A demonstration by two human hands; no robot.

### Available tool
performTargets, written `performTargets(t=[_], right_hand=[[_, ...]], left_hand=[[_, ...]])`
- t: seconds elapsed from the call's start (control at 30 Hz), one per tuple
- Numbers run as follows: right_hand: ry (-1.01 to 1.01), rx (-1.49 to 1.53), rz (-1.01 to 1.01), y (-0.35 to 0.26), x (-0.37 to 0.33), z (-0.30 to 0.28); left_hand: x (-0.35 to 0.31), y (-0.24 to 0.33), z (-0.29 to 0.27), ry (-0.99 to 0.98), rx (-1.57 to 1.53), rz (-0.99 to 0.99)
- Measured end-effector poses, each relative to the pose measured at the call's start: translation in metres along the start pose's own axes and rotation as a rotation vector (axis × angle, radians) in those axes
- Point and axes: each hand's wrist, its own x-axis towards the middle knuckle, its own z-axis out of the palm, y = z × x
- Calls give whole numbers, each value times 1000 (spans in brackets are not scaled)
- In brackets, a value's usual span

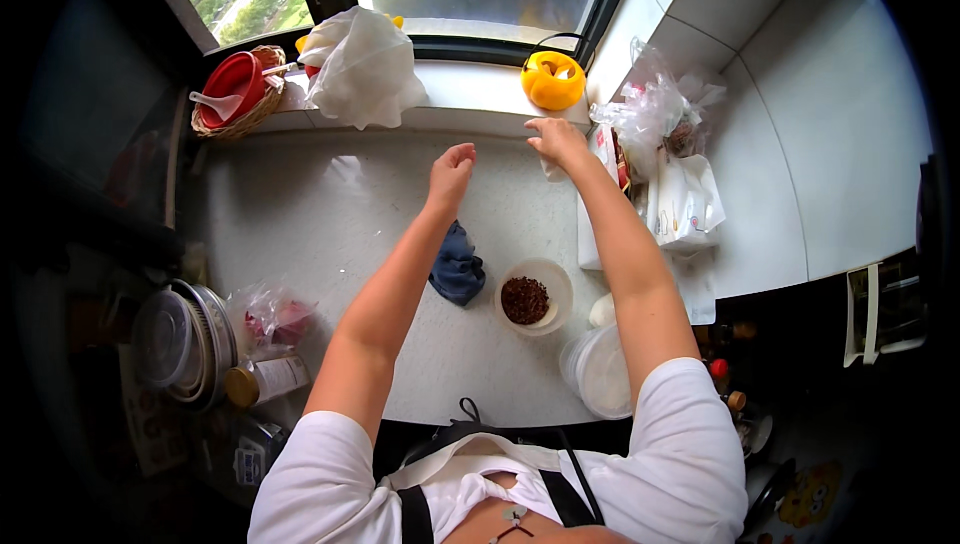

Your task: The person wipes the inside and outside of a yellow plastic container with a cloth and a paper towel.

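My left hand (453,176) is raised over the counter with its fingers curled closed; whether anything is inside them is hidden. Below it, partly behind my left forearm, lies a crumpled dark blue cloth (459,269). Near the window ledge, my right hand (560,144) is closed on a small, limp white piece (551,171) that hangs under the fingers and looks like tissue or thin cloth. A pale round tub (562,287) holding dark reddish-brown bits (524,301) stands on the counter between my forearms.
Along the ledge are a basket (246,126) with a red bowl, a draped white cloth (365,69) and a yellow pot (553,82). Plastic bags (655,104) crowd the right wall. A white tub (606,376) stands under my right arm; stacked lids (165,339) and a jar (266,381) sit left.
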Motion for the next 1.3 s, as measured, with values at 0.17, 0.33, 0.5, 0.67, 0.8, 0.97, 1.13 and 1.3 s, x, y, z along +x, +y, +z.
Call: performTargets(t=[0.17, 0.33, 0.5, 0.67, 0.8, 0.97, 1.13, 1.3], right_hand=[[-9, 92, -54, 4, -23, 0], [-26, 198, 11, -24, -78, -15], [122, 318, 77, -52, -159, -16], [240, 519, 165, -78, -239, 6], [240, 673, 256, -97, -294, 31], [165, 1091, 408, -80, -331, 110], [199, 1529, 666, -83, -327, 119], [350, 1543, 689, -71, -302, 128]], left_hand=[[-46, 10, -9, 16, -19, -115], [-114, 4, -31, -69, -2, -142], [-172, -6, -34, -155, -23, -157], [-208, -9, -40, -185, -75, -163], [-223, -8, -47, -184, -53, -89], [-240, -1, -61, -181, 10, -123], [-247, 0, -77, -176, 15, -172], [-247, 1, -81, -167, 15, -147]])
